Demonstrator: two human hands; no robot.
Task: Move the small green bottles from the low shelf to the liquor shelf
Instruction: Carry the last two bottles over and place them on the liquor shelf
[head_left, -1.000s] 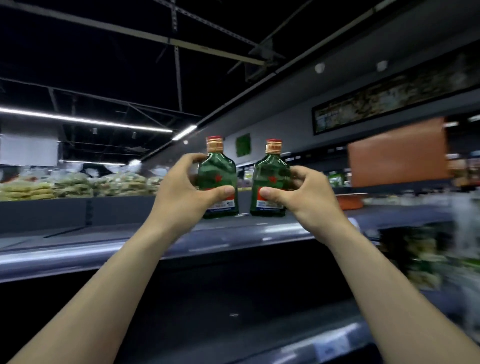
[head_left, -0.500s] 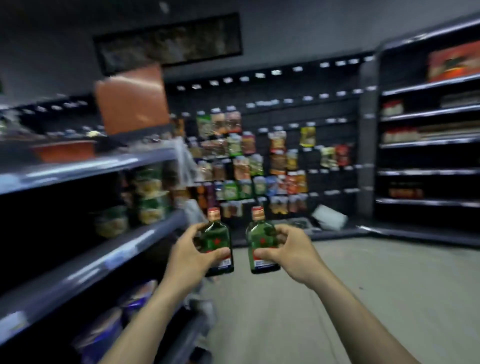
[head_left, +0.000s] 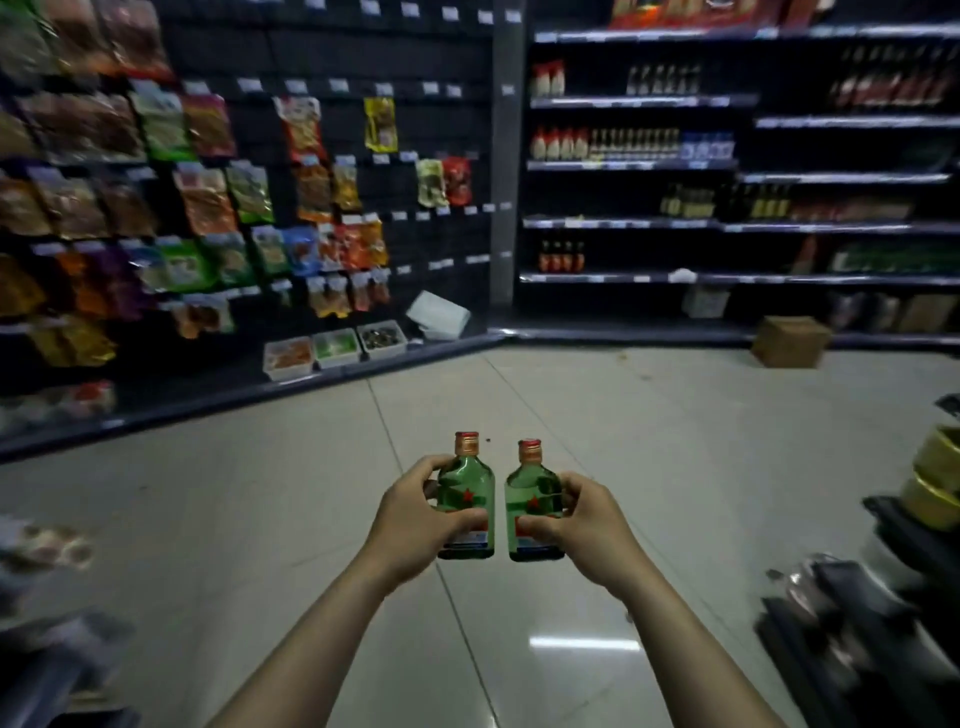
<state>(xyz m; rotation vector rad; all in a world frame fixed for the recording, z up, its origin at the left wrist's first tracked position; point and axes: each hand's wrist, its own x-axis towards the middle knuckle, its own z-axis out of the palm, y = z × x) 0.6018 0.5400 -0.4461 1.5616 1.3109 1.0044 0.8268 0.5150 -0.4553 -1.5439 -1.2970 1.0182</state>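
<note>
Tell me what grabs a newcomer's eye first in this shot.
Two green bottles, held upright side by side at centre: the left bottle in the left hand, the right bottle in the right hand, over a pale tiled floor. Next, the wall of bright snack packets at upper left, and the dark shelves of bottles at upper right.

Left hand (head_left: 415, 512) grips one small green bottle (head_left: 466, 493), right hand (head_left: 582, 519) grips another green bottle (head_left: 532, 506); both upright, side by side, just apart, over tiled floor (head_left: 675, 467). Snack packets (head_left: 208, 197) hang at left; bottle shelves (head_left: 634, 161) ahead-right w/ a cardboard box (head_left: 790, 341) on floor.
</note>
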